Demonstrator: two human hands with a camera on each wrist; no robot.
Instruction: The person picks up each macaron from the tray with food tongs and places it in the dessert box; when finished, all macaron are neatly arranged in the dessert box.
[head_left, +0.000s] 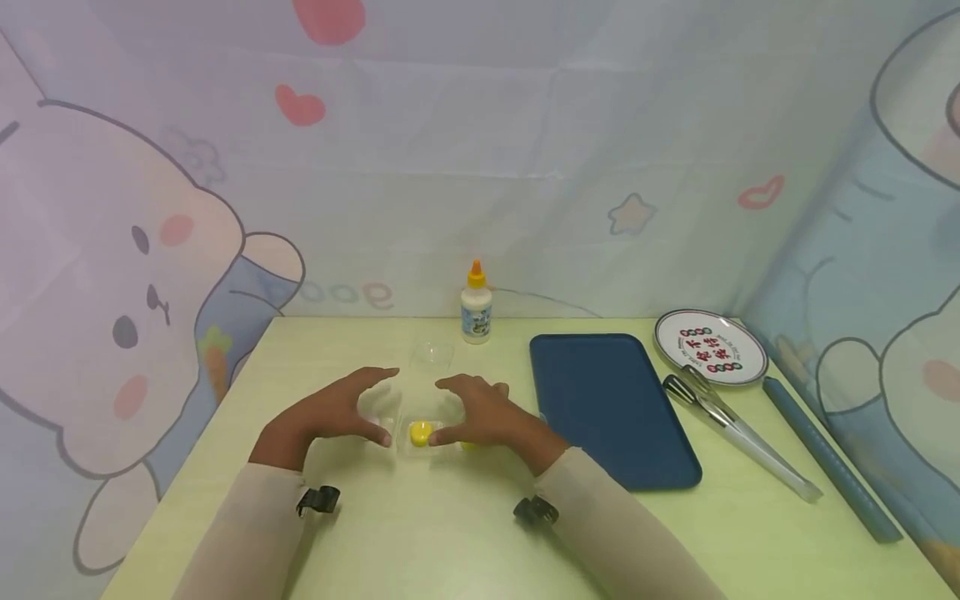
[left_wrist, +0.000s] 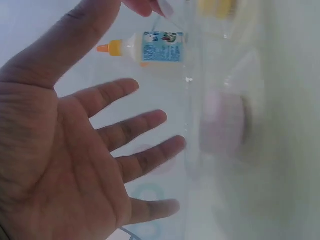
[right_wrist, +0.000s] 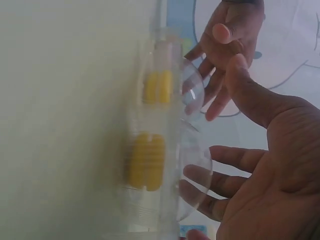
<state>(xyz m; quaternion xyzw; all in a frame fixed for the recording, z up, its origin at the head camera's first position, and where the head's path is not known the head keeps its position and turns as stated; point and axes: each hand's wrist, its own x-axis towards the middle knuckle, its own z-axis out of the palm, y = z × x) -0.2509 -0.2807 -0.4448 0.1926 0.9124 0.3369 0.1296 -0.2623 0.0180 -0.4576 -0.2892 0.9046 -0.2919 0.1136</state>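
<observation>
A clear plastic tray (head_left: 411, 450) lies on the table between my two hands. Inside it are yellow ridged round pieces (right_wrist: 146, 162) and a pale pink one (left_wrist: 225, 122). Clear domes (right_wrist: 192, 170) rise from the packaging. At the tray's left end, my left hand (head_left: 341, 408) is spread with curved, parted fingers and holds nothing. Over its right part hovers my right hand (head_left: 487, 414), thumb and fingers apart, partly covering a yellow piece. Right fingertips overlap a dome in the right wrist view; I cannot tell whether they touch it.
A glue bottle (head_left: 476, 312) with an orange tip stands behind the hands. To the right lie a dark blue tray (head_left: 611, 408), a printed white plate (head_left: 711, 346), metal tongs (head_left: 750, 442) and a long grey-blue bar (head_left: 832, 462). Printed fabric surrounds the table.
</observation>
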